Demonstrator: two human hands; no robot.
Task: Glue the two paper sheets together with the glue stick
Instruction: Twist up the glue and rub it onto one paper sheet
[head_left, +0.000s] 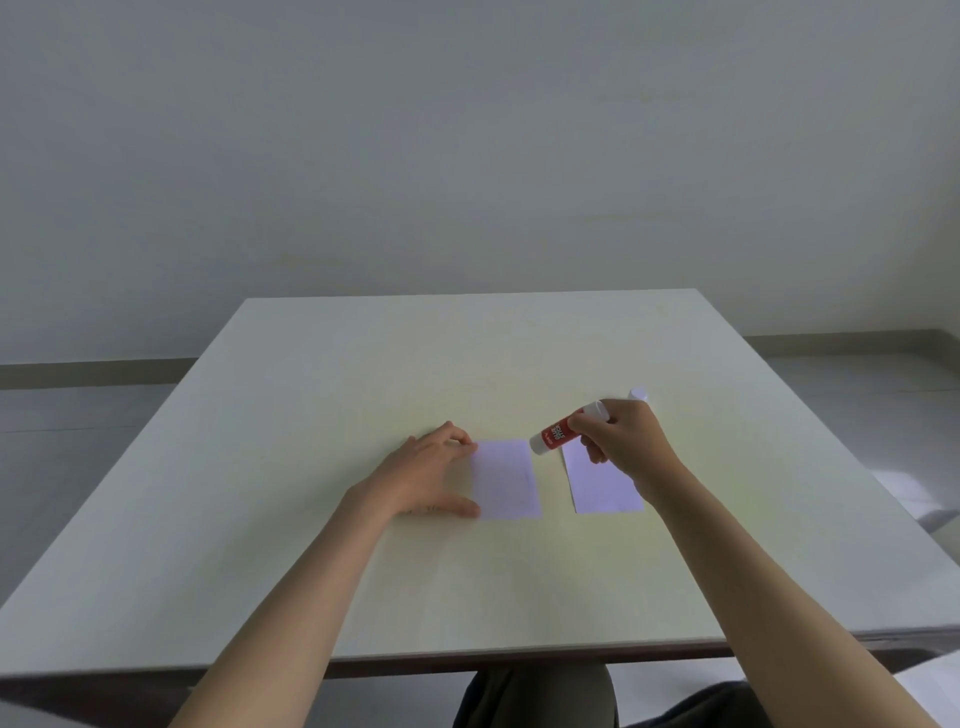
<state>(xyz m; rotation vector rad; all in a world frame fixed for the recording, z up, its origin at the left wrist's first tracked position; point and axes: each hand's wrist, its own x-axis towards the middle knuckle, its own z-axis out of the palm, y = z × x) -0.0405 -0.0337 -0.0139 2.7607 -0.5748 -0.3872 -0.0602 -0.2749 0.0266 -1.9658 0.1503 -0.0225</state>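
Two small white paper sheets lie side by side on the table, the left sheet (506, 479) and the right sheet (597, 483). My left hand (431, 475) rests flat beside the left sheet, with fingertips and thumb touching its left edge. My right hand (618, 436) grips a red and white glue stick (558, 434), tilted, its uncapped end pointing down-left at the gap near the left sheet's top right corner. This hand covers the right sheet's upper part. A white cap (638, 394) stands just behind my right hand.
The pale table (467, 582) reaches to a near edge at the bottom and a far edge by a plain wall. My legs show below the near edge. Grey floor lies to both sides.
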